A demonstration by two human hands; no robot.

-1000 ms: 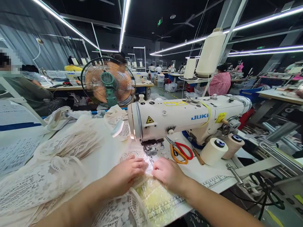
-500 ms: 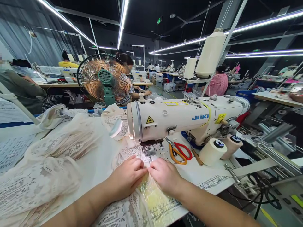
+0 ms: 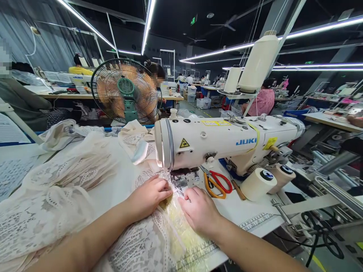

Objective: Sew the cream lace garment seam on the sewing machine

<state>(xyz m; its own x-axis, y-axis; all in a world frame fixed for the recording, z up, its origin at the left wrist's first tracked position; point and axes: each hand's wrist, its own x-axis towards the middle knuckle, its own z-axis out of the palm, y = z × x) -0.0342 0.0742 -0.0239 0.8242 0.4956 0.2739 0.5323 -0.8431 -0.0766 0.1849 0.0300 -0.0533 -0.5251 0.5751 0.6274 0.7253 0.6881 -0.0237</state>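
Change: since a second ago both my hands have moved forward with the cloth, closer to the needle; before they lay more toward the table edge.
Meaning: I judge the lace is being fed under the foot now, so the seam is in progress, not finished.
Left hand (image 3: pixel 149 196): fingers curled and pressing down on the lace fabric (image 3: pixel 65 189), fingertips just beside the presser foot (image 3: pixel 180 185). It pinches nothing that I can see.
Right hand (image 3: pixel 200 209): flat with fingers bent, holding down the edge of the lace on the other side of the foot, near the left hand.
Lace fabric: it spreads over the left part of the table (image 3: pixel 249 211), with its working edge under the head of the sewing machine (image 3: pixel 227 141).
Around: scissors (image 3: pixel 217 183) with red and orange handles lie just beside the right hand; two thread rolls (image 3: pixel 268 181) are further right; a fan (image 3: pixel 126 92) stands behind.
In the way: the fingertips are very near the needle, and the scissors are close.
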